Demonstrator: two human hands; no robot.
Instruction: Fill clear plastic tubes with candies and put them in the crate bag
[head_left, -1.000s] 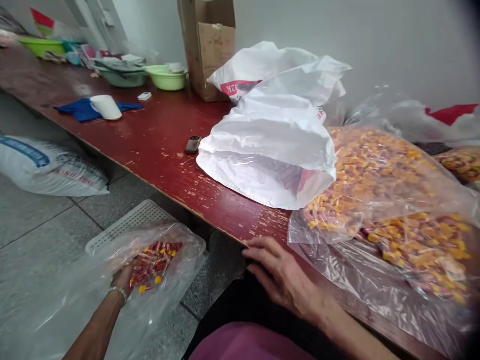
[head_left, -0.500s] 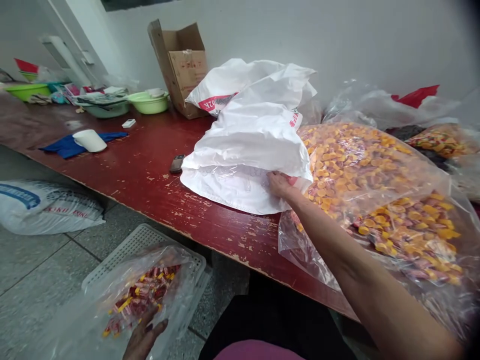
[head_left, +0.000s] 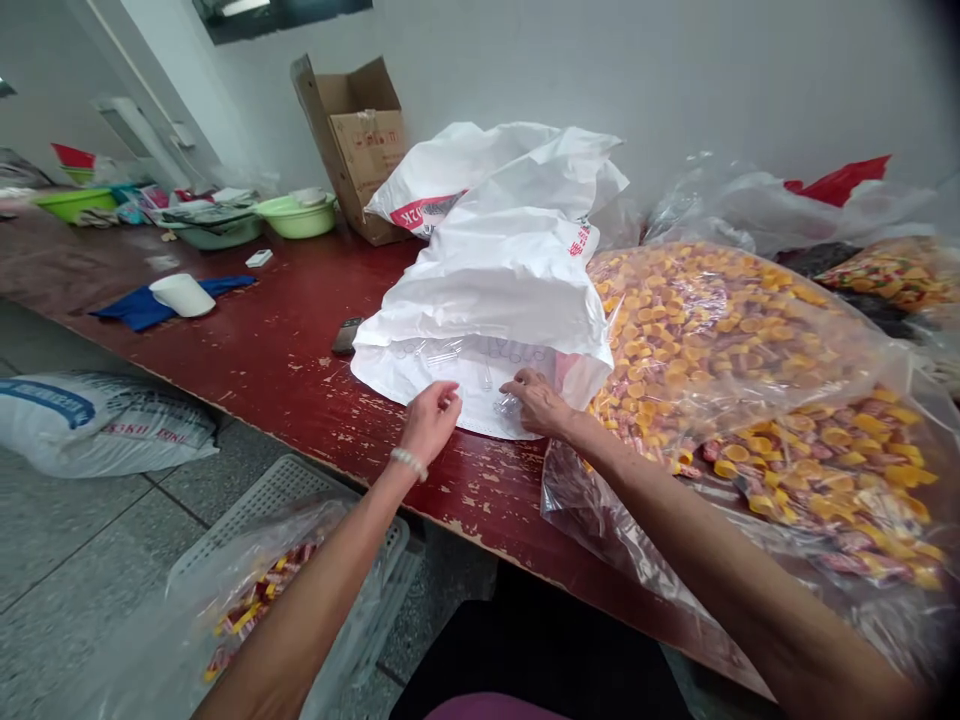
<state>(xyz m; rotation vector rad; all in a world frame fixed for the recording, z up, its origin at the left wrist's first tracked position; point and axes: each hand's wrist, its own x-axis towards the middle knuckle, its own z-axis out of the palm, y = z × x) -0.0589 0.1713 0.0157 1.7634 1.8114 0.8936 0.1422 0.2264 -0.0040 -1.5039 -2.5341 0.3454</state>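
A white sack (head_left: pixel 487 290) lies on the table, its mouth facing me. Several thin, clear plastic pieces (head_left: pixel 442 352) show inside the opening. My right hand (head_left: pixel 541 402) is at the mouth's right side, fingers closed on small clear plastic pieces (head_left: pixel 507 404). My left hand (head_left: pixel 431 425), with a beaded bracelet (head_left: pixel 409 463) on the wrist, is at the sack's front edge. Its fingers are curled together, and what they hold, if anything, is too small to make out. To the right spreads a large clear bag of yellow-capped pieces (head_left: pixel 690 320) with reddish bodies.
Below the table's (head_left: pixel 300 380) front edge, a plastic bag of red and yellow pieces (head_left: pixel 247 610) rests on a perforated grey crate (head_left: pixel 225 515). Behind stand a cardboard box (head_left: pixel 367 150) and basins (head_left: pixel 296 215). A phone-like device (head_left: pixel 346 336) lies left of the sack; a white cup (head_left: pixel 182 295) is farther left.
My left hand has risen from the bag over the crate to the sack's front edge. My right hand has drawn slightly toward me and now grips clear pieces.
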